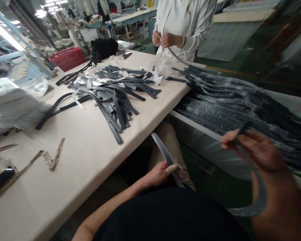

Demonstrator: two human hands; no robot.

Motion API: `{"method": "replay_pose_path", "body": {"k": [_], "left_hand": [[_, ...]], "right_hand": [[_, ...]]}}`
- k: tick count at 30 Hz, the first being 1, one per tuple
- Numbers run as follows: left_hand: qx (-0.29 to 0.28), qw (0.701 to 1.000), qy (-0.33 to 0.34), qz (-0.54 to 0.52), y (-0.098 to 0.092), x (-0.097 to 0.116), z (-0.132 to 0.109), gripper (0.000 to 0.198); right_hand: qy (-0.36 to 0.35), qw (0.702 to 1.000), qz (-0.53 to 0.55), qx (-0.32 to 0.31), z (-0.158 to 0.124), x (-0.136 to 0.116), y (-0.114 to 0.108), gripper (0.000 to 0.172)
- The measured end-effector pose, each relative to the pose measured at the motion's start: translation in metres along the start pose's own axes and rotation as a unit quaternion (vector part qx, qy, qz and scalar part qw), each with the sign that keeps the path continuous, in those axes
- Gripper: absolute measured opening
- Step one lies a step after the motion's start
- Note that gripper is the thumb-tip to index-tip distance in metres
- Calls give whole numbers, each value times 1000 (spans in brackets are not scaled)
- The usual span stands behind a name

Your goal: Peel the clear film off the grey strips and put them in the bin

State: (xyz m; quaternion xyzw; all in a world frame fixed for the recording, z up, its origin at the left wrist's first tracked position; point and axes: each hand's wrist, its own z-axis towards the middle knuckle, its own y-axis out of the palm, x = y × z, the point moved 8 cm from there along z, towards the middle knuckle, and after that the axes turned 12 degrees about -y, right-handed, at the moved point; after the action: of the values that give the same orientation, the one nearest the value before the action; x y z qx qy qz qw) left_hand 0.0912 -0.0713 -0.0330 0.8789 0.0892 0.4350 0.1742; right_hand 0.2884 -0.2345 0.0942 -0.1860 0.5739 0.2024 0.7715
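Note:
My left hand [163, 173], a pale wrap around its thumb, is closed on a dark grey fabric strip [163, 149] below the table edge. One end of that strip points up toward the table. On the right, my right hand [259, 150] is raised and smeared by motion, its fingers pinching a grey strip that hangs in a curved loop [262, 197]. Whether both hands hold the same strip I cannot tell, as my dark top hides the part between. A loose pile of dark strips [122, 97] lies on the table, mixed with clear plastic scraps.
The pale table [90, 160] runs diagonally. Long bundled strips [228, 97] fill a white bin [198, 127] at right. A co-worker [183, 30] opposite holds another strip. Left are plastic-wrapped stacks [15, 103], a phone [2, 179] and brown tape [32, 160]; a red basket [69, 58] stands behind.

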Motion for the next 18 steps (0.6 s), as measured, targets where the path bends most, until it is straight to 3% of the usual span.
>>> {"method": "replay_pose_path", "body": {"k": [5, 9, 14, 18], "left_hand": [[-39, 977, 35, 206, 17, 9, 4, 49], [-62, 951, 52, 298, 24, 9, 4, 53], [-62, 970, 86, 219, 20, 25, -8, 49], [71, 984, 160, -6, -25, 58, -20, 60]], "right_hand": [[200, 953, 184, -131, -13, 67, 90, 29], [207, 911, 293, -202, -25, 78, 130, 30], [152, 899, 365, -188, -20, 61, 150, 29], [106, 928, 260, -246, -17, 40, 160, 29]]}}
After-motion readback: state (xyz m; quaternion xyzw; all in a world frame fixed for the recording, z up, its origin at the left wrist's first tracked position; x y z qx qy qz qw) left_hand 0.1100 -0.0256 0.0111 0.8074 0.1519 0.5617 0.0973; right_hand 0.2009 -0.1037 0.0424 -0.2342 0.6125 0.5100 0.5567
